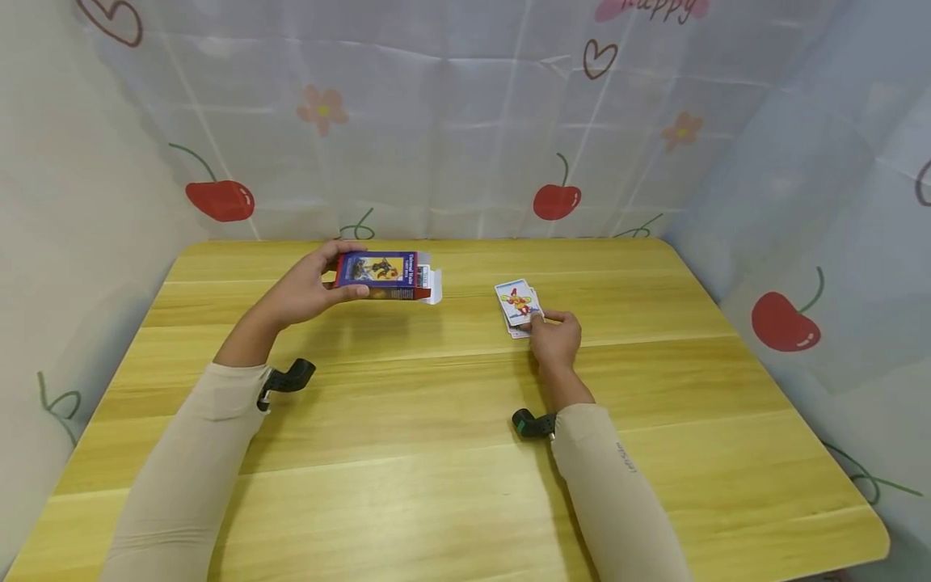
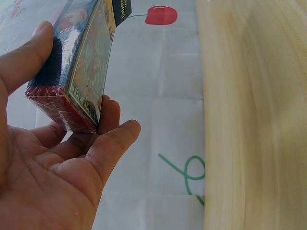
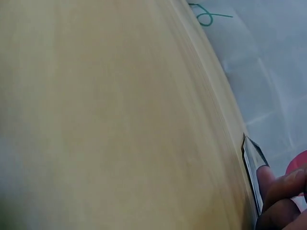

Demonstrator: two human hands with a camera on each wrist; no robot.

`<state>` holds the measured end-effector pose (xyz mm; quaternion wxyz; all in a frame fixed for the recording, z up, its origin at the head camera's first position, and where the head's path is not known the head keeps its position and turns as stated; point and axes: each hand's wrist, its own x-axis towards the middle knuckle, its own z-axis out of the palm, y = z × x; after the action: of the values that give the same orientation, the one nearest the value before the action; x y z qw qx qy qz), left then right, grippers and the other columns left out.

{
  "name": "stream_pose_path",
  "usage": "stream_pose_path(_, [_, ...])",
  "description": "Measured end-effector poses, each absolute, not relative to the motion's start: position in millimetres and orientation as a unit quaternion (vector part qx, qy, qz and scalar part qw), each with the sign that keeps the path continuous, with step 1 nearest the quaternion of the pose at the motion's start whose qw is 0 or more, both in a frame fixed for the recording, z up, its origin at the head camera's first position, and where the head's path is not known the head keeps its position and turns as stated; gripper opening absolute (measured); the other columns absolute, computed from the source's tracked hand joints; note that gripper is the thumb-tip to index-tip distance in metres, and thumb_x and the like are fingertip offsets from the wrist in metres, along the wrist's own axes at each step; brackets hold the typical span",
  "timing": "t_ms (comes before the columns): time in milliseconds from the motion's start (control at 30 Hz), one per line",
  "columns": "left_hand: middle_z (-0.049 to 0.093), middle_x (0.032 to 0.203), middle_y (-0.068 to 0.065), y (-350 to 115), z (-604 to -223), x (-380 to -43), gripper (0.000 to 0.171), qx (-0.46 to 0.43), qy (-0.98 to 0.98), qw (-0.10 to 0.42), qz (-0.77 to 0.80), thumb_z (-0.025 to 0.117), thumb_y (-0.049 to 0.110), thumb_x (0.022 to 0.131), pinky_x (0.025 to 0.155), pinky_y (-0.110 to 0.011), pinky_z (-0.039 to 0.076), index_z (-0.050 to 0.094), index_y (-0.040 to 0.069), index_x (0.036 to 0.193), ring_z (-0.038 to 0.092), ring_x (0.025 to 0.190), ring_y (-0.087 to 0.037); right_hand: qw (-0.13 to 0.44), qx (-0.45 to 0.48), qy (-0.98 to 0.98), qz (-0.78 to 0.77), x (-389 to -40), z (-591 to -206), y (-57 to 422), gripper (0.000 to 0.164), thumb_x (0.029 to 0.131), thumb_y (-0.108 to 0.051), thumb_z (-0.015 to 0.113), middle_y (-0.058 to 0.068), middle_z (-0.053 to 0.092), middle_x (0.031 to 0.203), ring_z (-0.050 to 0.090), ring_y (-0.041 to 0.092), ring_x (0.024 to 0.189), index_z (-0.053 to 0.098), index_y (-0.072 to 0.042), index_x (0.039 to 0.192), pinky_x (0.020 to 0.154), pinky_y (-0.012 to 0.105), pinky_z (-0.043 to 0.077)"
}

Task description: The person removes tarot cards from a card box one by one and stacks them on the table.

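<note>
My left hand (image 1: 309, 283) grips a tarot card box (image 1: 374, 269) by its left end, thumb along the near side and fingers behind. The box is raised over the table, its printed face up and its white end flap (image 1: 436, 288) folded out to the right. In the left wrist view the closed red end of the box (image 2: 60, 110) lies over the palm. Farther right, my right hand (image 1: 557, 335) pinches the near corner of a card (image 1: 518, 301) with a red and yellow figure. More cards show slightly fanned beneath it, and the fingertips hide their near edge.
Both hands work over the far half of a light wooden table (image 1: 378, 436). A white curtain (image 1: 436, 121) printed with cherries and flowers stands right behind its back edge and along the right side. Black camera mounts (image 1: 291, 377) jut inward from both wrists.
</note>
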<state>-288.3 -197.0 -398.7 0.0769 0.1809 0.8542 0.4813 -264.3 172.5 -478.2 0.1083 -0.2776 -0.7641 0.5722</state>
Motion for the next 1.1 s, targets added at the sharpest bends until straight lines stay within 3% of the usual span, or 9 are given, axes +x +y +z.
stream_pose_path(233, [0.043,0.142,-0.014,-196.3,-399.8,-288.4,0.064,0.18,0.854,0.077,0.482,0.071,0.026,0.092,0.1,-0.048,0.05,0.039,0.014,0.146,0.046,0.126,-0.03,0.1,-0.265,-0.837,0.468,-262.7,-478.6,176.9,0.029,0.096,-0.024,0.06,0.008,0.073,0.08,0.061,0.012,0.061,0.058,-0.004,0.117,0.051,0.022,0.042])
stream_pose_path(400, [0.043,0.142,-0.014,-195.6,-398.4,-287.9,0.064,0.183,0.853,0.077,0.483,0.071,0.026,0.092,0.099,-0.046,0.052,0.038,0.014,0.146,0.046,0.126,-0.03,0.094,-0.257,-0.851,0.447,-260.6,-477.0,178.1,0.031,0.096,-0.026,0.059,0.013,0.072,0.089,0.065,0.021,0.074,0.059,-0.003,0.117,0.056,0.024,0.044])
stream_pose_path(633, [0.043,0.142,-0.014,-196.8,-397.4,-286.7,0.066,0.184,0.858,0.072,0.474,0.071,0.027,0.092,0.1,-0.049,0.05,0.038,0.013,0.147,0.046,0.127,-0.031,0.083,-0.249,-0.861,0.436,-259.4,-475.0,180.0,0.034,0.095,-0.024,0.058,0.019,0.063,0.114,0.058,0.03,0.097,0.06,0.001,0.117,0.078,0.036,0.048])
stream_pose_path(1000, [0.042,0.143,-0.014,-197.9,-397.5,-286.4,0.066,0.187,0.858,0.067,0.473,0.07,0.028,0.092,0.096,-0.042,0.052,0.038,0.012,0.147,0.047,0.126,-0.03,0.081,-0.26,-0.853,0.445,-259.3,-478.5,184.8,0.035,0.092,-0.023,0.058,0.02,0.063,0.118,0.058,0.033,0.107,0.064,0.002,0.115,0.089,0.043,0.051])
stream_pose_path(1100, [0.043,0.143,-0.014,-197.6,-397.8,-286.3,0.066,0.187,0.858,0.066,0.474,0.071,0.028,0.092,0.097,-0.043,0.052,0.038,0.013,0.147,0.047,0.126,-0.03,0.073,-0.256,-0.861,0.434,-258.3,-477.5,186.0,0.035,0.091,-0.024,0.059,0.019,0.066,0.115,0.06,0.032,0.103,0.067,0.002,0.112,0.084,0.041,0.052])
